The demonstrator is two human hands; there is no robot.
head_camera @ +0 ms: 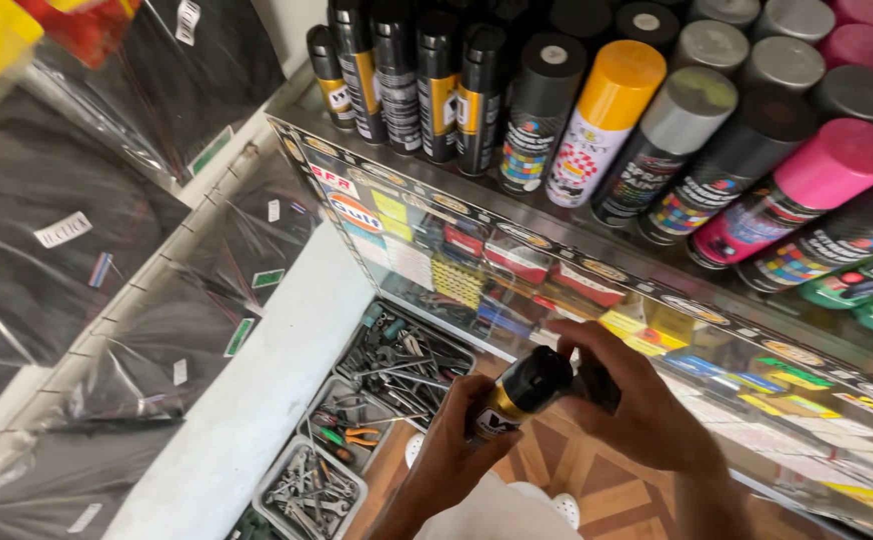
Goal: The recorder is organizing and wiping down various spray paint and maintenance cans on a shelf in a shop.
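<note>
The glass counter (pixel 557 300) runs diagonally across the view and carries rows of upright spray cans (pixel 657 130) with black, yellow, grey and pink caps. Below it, on the wooden floor (pixel 597 480), metal trays (pixel 397 360) hold wrenches, pliers and loose tools.

In front of the counter glass, above the floor, both hands hold one small black spray can (pixel 517 395) with a gold band, tilted with its cap toward the right.

- Left hand (pixel 457 450): fingers closed around the lower body of the can.
- Right hand (pixel 637 400): fingers curled over the cap end, gripping it.

Handling notes, as a judgement from this view:
1. Keep the left grip firm on the body so the can does not turn.
2. Apply force at the cap with the right fingers only, in line with the can's axis.
3. Keep the can apart from the counter glass and from the standing cans.

Limits of the view:
- The right fingers cover the cap end; the nozzle cannot be made out.
- A dark object under the right palm is possibly a second cap; it cannot be told.
- The counter's right end and the plastic-wrapped black goods (pixel 77 250) on the left wall are cut off.
- Items inside the counter are blurred by reflections.
</note>
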